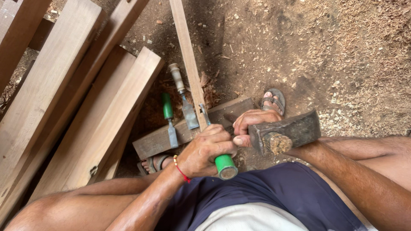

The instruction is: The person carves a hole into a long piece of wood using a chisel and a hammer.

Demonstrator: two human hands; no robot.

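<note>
Left hand (207, 149) fingers wrap chisel (216, 145), tip on slat (188, 60) for striking; right hand (252, 126) grips hammer (284, 132) beside slat.

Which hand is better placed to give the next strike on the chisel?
The right hand, probably: it grips the mallet right beside the green-handled chisel. The left hand holds that chisel against the thin wooden strip.
</note>
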